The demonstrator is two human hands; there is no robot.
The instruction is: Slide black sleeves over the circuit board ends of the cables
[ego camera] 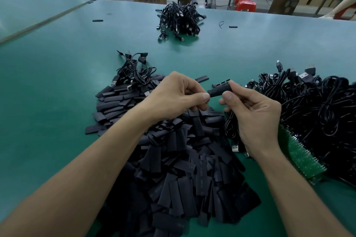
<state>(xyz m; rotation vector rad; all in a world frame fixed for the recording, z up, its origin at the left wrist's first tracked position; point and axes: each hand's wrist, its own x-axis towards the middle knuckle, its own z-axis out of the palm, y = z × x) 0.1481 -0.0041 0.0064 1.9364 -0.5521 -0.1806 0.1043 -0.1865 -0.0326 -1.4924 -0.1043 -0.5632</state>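
Black flat tubular sleeve (218, 91) hangs above the green table (57, 82), between both hands, over the heap of loose black sleeves (173, 169). The left hand (173, 94) pinches its near end with thumb and forefinger. The right hand (256, 117) grips its far end, with the thin black cable (230, 127) dangling below. It looks light, soft and easily flattened, so it is probably best held by its edges to keep the mouth open.

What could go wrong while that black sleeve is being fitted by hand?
The black sleeve is pinched only at its ends by the left hand and right hand; it might slip into the pile of loose sleeves below. The cable dangling under the right hand could snag the tangled cable heap beside it.
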